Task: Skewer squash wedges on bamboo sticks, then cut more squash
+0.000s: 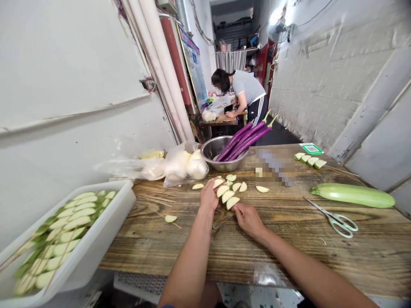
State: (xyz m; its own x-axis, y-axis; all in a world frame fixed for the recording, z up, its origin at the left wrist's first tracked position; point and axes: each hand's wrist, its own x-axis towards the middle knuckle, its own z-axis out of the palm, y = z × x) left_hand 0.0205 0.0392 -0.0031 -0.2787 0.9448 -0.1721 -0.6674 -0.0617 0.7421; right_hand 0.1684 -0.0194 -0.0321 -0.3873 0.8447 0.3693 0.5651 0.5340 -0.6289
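My left hand is closed on a pale green half-round zucchini slice, at the far end of a short row of slices. The lowest zucchini slice of that row sits against the fingertips of my right hand. That hand is pinched closed at the row's near end, apparently on a thin skewer, mostly hidden by the fingers and slices. Beyond both hands, several loose slices are scattered on the wooden table. One more slice lies left of my left forearm.
A white tub holds skewered slices at left. Bare skewers, plastic bags and a steel bowl of eggplants lie behind. At right are scissors, a whole zucchini and skewered slices. A person bends over another table.
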